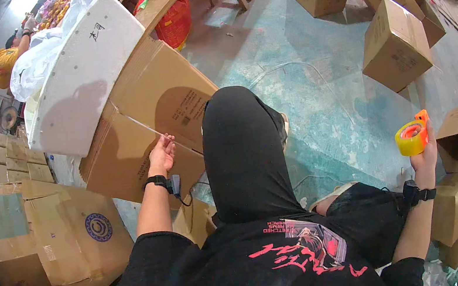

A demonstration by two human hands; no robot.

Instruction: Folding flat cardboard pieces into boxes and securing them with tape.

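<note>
Right hand (pixel 424 156): clamped on an orange tape dispenser with a yellow roll (pixel 409 145), held out at the person's right, above the floor (pixel 316 94) and well apart from the stack of flattened cartons (pixel 148 116); left hand (pixel 163 151): fingers loosely bent over that stack, near the pale seam across its top sheet; whether the fingertips meet, or touch the card, cannot be told from this view.

Stack location: in front of the person and to the left, beside a large white panel (pixel 86 75); a standing carton (pixel 398 46) is on the floor farther off to the right.

Handling, judged: dispenser likely light and stiff, the roll's outer face smooth and perhaps slippery, its cut edge possibly sharp; best held by the orange frame, fingers off the cutter. Cartons: each sheet probably light, stiff across the panels, soft at the folds, heavier as a pile; best hold is an outer edge near a crease, one sheet at a time; corners would crush if pinched hard.
</note>
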